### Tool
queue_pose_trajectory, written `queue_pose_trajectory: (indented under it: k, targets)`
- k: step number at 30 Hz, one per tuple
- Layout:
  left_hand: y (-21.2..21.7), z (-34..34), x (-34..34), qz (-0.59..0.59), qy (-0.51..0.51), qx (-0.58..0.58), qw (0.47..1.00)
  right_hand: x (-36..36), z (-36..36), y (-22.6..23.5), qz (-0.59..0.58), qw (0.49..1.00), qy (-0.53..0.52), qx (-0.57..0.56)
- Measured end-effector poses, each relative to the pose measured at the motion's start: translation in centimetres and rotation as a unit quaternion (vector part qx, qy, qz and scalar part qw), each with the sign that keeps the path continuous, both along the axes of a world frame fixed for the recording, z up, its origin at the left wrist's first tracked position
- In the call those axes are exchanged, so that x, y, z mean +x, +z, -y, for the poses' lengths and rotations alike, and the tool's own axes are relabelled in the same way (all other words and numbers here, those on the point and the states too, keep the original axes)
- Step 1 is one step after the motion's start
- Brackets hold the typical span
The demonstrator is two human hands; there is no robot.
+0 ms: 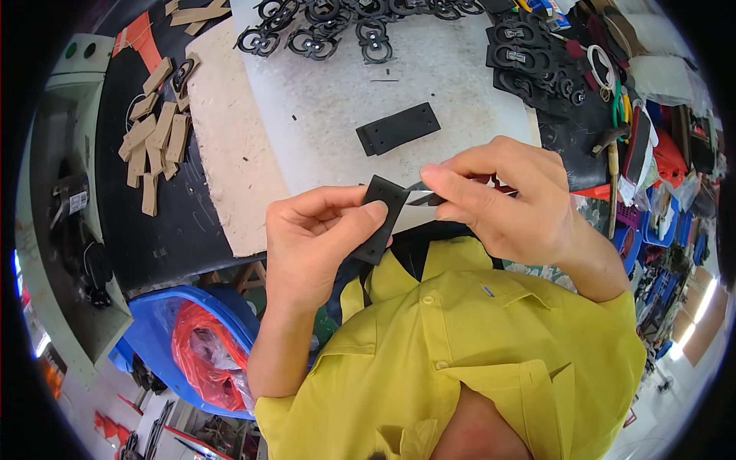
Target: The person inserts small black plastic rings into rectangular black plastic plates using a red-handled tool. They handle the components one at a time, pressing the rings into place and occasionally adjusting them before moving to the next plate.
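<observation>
My left hand (318, 230) grips a black rectangular plate (381, 203) with small holes, the thumb pressed on its face. Close to that plate's right edge is a thin tool with a shiny metal blade (420, 197). My right hand (510, 201) pinches this tool between thumb and fingers; its exact kind is hard to make out, as the fingers cover most of it. Beyond both hands, one or more similar black plates (399, 129) lie on the white work sheet (322, 146).
Black looped buckle-like parts (373, 40) crowd the far edge, with more black parts (517, 55) stacked far right. Tan strips (157, 138) lie at left. A hammer (611, 142) rests at right. A blue bin (161, 337) holding red plastic stands below the table's left.
</observation>
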State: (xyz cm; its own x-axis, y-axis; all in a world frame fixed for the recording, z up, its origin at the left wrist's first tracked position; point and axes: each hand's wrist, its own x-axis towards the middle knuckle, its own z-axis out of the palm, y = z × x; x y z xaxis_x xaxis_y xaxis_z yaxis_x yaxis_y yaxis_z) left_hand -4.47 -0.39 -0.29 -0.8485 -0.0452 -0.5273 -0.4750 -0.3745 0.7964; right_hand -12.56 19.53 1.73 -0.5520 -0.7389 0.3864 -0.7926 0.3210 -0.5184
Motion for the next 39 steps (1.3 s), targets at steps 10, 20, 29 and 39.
queue_pose_trajectory:
  k: [10, 20, 29, 39]
  targets:
    - [0.1, 0.0, 0.0, 0.001, -0.033, 0.005, 0.999, -1.3, -0.7, 0.9, -0.015, 0.991, 0.097, 0.087]
    - [0.2, 0.3, -0.9, -0.086, 0.040, -0.095, 0.991, 0.1, 0.6, 0.6, 0.076, 0.996, -0.014, -0.035]
    - [0.8, -1.0, -0.5, -0.125, 0.040, -0.116, 0.985, 1.3, 1.1, -0.3, 0.039, 0.998, 0.045, -0.018]
    - [-0.2, -2.2, -0.7, -0.177, 0.168, -0.101, 0.964, -0.5, 1.3, 0.8, 0.498, 0.865, -0.068, 0.000]
